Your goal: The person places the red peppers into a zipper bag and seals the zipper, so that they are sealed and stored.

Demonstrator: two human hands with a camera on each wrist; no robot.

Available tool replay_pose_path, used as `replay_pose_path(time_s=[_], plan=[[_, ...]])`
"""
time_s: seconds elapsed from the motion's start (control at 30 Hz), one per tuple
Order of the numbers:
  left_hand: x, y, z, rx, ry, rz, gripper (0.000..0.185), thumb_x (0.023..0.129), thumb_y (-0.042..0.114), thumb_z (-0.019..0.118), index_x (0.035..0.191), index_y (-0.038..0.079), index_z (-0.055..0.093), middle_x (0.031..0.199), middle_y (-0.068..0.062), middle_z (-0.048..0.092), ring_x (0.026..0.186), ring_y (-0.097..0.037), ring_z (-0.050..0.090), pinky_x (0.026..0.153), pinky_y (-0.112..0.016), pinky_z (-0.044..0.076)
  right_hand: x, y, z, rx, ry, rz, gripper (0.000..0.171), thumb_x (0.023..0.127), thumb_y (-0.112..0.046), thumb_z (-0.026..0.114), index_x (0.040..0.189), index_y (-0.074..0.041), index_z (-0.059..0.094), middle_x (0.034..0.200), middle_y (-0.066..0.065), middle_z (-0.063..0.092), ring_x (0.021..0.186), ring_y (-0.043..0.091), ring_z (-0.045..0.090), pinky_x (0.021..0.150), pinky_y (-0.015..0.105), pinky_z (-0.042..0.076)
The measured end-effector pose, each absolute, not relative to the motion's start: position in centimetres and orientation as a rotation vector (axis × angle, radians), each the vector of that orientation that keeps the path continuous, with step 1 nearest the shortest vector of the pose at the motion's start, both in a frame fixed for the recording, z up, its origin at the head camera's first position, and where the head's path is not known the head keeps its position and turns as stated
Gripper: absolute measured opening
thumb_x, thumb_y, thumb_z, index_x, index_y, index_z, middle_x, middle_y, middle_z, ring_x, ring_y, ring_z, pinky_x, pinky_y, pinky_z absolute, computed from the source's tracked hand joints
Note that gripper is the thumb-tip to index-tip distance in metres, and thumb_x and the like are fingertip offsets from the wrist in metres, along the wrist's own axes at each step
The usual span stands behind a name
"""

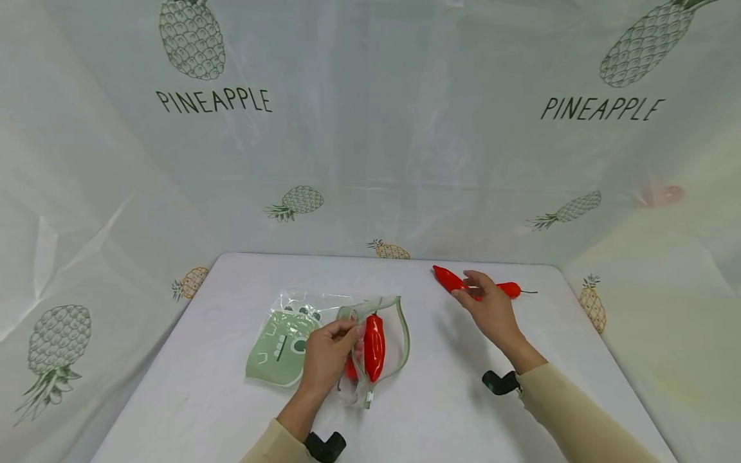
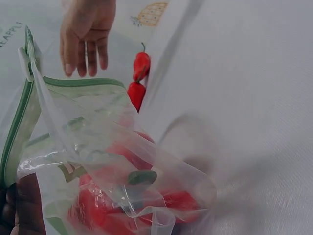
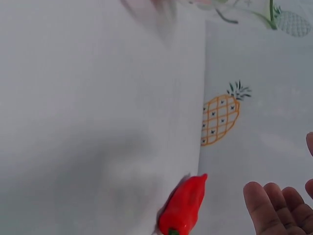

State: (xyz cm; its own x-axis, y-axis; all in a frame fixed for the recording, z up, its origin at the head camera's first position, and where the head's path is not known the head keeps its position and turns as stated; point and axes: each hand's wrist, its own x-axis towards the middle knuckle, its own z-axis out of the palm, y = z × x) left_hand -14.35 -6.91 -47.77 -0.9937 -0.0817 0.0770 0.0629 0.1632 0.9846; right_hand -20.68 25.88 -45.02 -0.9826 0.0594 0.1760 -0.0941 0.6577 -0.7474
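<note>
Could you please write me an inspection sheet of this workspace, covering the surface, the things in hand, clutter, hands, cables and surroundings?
Surface: white table, no spills seen.
Things in hand: clear plastic zip bag with green trim lies open, with a red pepper inside; two more red peppers lie end to end near the far edge.
Clutter: nothing seen.
Hands: left hand pinches the bag's rim; right hand is over the loose peppers with fingers extended, and contact cannot be told.
Cables: nothing seen; black wrist mounts show at both wrists.
Surroundings: pale sheet printed with pineapples and the word PINEAPPLE hangs behind and on both sides.
</note>
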Motion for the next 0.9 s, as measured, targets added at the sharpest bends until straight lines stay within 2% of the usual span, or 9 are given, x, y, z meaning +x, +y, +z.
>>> replay_pose_path(time_s=[0.17,0.3,0.4,0.53,0.9], plan=[[-14.4,-7.0,-48.0,0.019,-2.317,-1.948,0.014,0.099,0.018,0.075,0.108,0.009,0.081,0.083,-0.004,0.076,0.073,-0.013,0.067,0.065,-0.02,0.057,-21.7,27.0,-45.0,0.005,-2.743,1.227,0.062,0.105,-0.033,0.067,0.156,-0.008,0.044,0.15,0.021,0.057,0.133,0.042,0.057,0.099,0.056,0.058],[-14.3,-7.0,-48.0,0.03,-2.32,-1.973,0.013,0.099,0.017,0.075,0.108,0.01,0.081,0.082,-0.005,0.075,0.073,-0.015,0.068,0.066,-0.022,0.059,-22.8,27.8,-45.1,0.007,-2.769,1.231,0.063,0.105,-0.031,0.066,0.159,-0.008,0.042,0.152,0.02,0.055,0.135,0.041,0.056,0.094,0.052,0.061],[-14.3,-7.1,-48.2,0.039,-2.324,-1.986,0.012,0.099,0.017,0.075,0.107,0.011,0.081,0.082,-0.004,0.075,0.074,-0.016,0.069,0.066,-0.022,0.06,-23.7,28.4,-45.5,0.005,-2.78,1.233,0.063,0.105,-0.028,0.066,0.16,-0.008,0.04,0.154,0.021,0.053,0.136,0.042,0.056,0.094,0.054,0.06],[-14.3,-7.0,-48.3,0.035,-2.333,-1.966,0.012,0.099,0.017,0.075,0.107,0.012,0.081,0.082,-0.003,0.074,0.074,-0.015,0.067,0.065,-0.022,0.058,-25.0,29.1,-45.8,0.02,-2.782,1.277,0.066,0.105,-0.024,0.066,0.162,-0.008,0.037,0.158,0.023,0.048,0.14,0.044,0.053,0.103,0.059,0.055],[-14.4,-7.1,-48.4,0.046,-2.358,-1.945,0.013,0.099,0.021,0.076,0.107,0.013,0.081,0.083,-0.003,0.075,0.074,-0.015,0.067,0.066,-0.025,0.06,-28.0,29.8,-47.1,-0.013,-2.825,1.411,0.075,0.104,-0.021,0.068,0.167,-0.014,0.028,0.164,0.026,0.039,0.147,0.047,0.044,0.109,0.059,0.05]])
